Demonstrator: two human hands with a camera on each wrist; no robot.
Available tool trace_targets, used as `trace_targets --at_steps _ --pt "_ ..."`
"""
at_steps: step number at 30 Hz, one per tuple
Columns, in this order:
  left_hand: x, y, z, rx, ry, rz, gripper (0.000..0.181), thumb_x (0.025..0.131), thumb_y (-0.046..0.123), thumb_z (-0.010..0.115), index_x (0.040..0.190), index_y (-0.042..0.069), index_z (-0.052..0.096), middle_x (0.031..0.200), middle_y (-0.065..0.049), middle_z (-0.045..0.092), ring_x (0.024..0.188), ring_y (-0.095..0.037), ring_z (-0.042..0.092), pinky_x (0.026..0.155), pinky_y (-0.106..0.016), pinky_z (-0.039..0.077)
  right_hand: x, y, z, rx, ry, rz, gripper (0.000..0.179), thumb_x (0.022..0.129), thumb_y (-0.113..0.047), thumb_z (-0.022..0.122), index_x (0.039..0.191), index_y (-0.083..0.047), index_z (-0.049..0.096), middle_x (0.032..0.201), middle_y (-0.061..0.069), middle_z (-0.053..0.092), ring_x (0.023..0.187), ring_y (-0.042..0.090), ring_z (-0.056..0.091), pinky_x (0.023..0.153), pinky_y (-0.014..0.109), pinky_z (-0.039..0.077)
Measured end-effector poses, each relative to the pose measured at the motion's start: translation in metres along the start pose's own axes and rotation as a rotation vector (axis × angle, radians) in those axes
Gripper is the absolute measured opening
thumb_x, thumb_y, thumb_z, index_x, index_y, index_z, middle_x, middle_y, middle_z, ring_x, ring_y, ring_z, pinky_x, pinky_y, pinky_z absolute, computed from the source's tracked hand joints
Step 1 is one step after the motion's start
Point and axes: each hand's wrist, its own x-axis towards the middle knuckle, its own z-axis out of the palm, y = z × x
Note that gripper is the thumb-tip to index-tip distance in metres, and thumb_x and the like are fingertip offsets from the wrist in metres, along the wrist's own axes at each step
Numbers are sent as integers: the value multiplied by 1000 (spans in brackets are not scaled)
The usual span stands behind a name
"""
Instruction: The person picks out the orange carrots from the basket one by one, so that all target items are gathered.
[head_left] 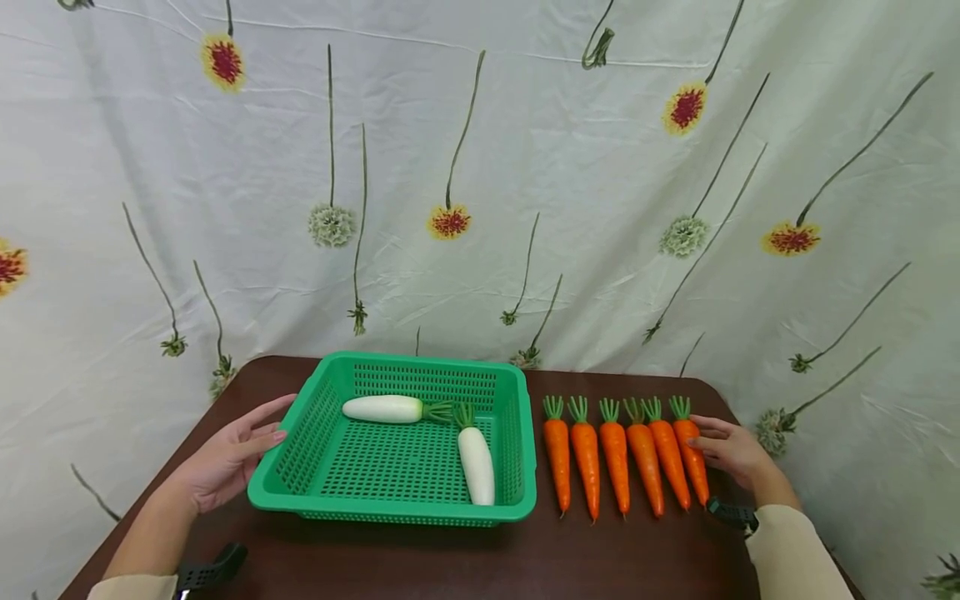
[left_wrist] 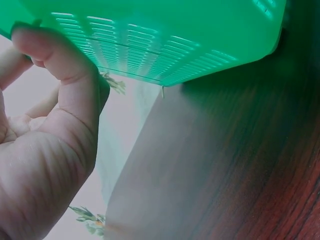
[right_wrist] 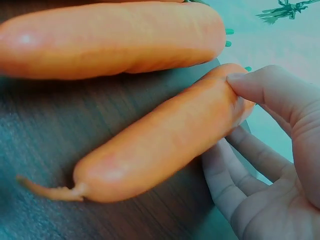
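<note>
At the left end of a green plastic basket (head_left: 390,507), my left hand (head_left: 232,458) holds the rim, its thumb at the edge. In the left wrist view the bent thumb (left_wrist: 75,80) lies against the slotted basket wall (left_wrist: 145,42). Inside the basket lie two white radishes with green tops, one sideways at the back (head_left: 382,408), one lengthwise at the right (head_left: 476,465). My right hand (head_left: 731,450) pinches the rightmost carrot (head_left: 690,454) near its leafy end. The right wrist view shows the thumb on top of this carrot (right_wrist: 160,135) and the other fingers along its side.
Several more carrots lie side by side between the basket and my right hand, the nearest neighbour (head_left: 670,462) close to the pinched one. All rest on a dark brown table (head_left: 622,558). A white floral cloth (head_left: 585,167) hangs right behind the table's back edge.
</note>
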Motion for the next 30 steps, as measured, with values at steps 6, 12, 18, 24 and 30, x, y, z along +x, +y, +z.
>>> trace_targets --at_steps 6,12,18,24,30 --pt "-5 1 -2 -24 -18 -1 55 111 2 31 158 30 27 139 -1 66 121 -24 70 97 -46 59 1 2 6 15 11 -6 74 98 -19 70 156 6 31 142 27 54 99 2 66 90 30 60" --pt "-4 -1 -3 -44 -36 -1 56 111 0 30 157 31 30 140 -2 65 122 -25 69 98 -47 58 1 3 8 16 27 6 73 99 -19 70 157 5 32 147 32 49 100 3 66 92 33 61" --pt "-1 -1 -2 -19 -21 -12 55 111 1 32 157 32 30 139 -3 66 121 -26 69 97 -48 58 1 3 5 -3 32 15 73 99 -20 70 157 3 33 149 32 46 103 5 66 95 35 61" --pt "1 -1 -3 -9 -5 -26 55 111 2 32 158 32 28 138 -2 67 121 -26 69 97 -49 57 0 3 3 12 31 12 74 98 -19 70 157 3 32 148 33 46 102 3 66 94 34 61" --pt "2 0 -2 -4 -16 -18 56 111 1 32 159 30 26 138 -2 67 121 -25 69 97 -49 58 -1 7 3 15 25 -9 75 100 -22 69 158 4 29 147 29 50 101 -1 65 93 31 61"
